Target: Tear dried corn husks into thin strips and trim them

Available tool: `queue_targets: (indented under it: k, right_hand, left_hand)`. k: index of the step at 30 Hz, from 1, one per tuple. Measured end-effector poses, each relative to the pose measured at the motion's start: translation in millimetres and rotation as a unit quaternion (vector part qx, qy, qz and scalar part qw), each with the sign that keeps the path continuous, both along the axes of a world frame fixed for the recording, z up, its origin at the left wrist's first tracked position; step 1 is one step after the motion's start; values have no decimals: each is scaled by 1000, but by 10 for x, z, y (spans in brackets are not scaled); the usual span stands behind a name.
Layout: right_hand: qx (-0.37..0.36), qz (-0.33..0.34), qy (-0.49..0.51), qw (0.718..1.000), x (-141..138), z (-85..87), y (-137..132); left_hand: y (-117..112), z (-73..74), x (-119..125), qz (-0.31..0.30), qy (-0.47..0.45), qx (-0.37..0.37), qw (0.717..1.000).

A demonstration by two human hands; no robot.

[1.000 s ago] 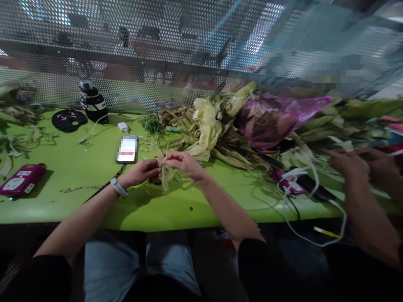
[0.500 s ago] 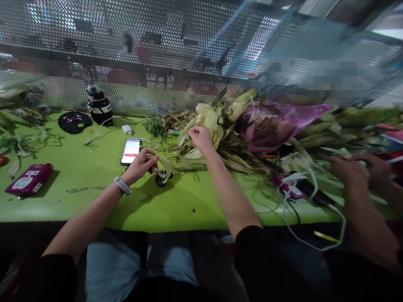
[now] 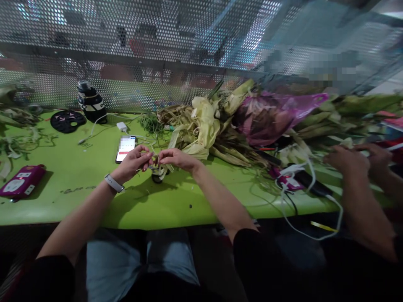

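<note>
My left hand (image 3: 134, 161), with a watch on its wrist, is closed in a pinch on a pale corn husk strip (image 3: 161, 171). Close beside it, my right hand (image 3: 178, 158) pinches at the same strip, its fingertips almost meeting the left ones. A small dark round object (image 3: 157, 178) lies on the table just beneath, partly covered by the strip. Behind my left hand is a lit phone (image 3: 126, 147). Beyond my right hand rises a heap of corn husks (image 3: 201, 126), pale yellow on top and browner below.
A green table (image 3: 176, 209) runs up to a perforated metal screen (image 3: 176, 37). On it are a black bottle (image 3: 91, 102), a black mask-like piece (image 3: 67, 121), a magenta power box (image 3: 23, 181), a pink plastic bag (image 3: 264, 117) and white cables (image 3: 285, 205). At right, another person's hands (image 3: 349, 161) handle husk.
My right hand has left the husk heap, coming down and left to meet my left hand at the strip. The view has shifted slightly; the other person's hands stay at the right.
</note>
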State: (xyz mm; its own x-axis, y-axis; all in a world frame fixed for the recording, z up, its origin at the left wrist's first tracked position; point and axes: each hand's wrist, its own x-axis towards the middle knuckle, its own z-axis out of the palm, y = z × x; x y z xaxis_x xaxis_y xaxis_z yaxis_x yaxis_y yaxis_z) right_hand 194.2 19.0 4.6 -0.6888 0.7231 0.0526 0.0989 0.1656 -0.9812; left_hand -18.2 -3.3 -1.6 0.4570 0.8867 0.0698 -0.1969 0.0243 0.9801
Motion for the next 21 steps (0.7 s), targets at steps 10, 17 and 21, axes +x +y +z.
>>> queue_targets:
  k: [10, 17, 21]
  right_hand:
    - [78, -18, -64, 995, 105, 130, -92]
    - [63, -27, -73, 995, 113, 61, -73]
    - [126, -85, -94, 984, 117, 75, -87]
  left_hand:
    - [-46, 12, 9, -9, 203, 11, 979]
    - [-54, 57, -54, -89, 212, 32, 973]
    - [15, -23, -95, -84, 153, -39, 984]
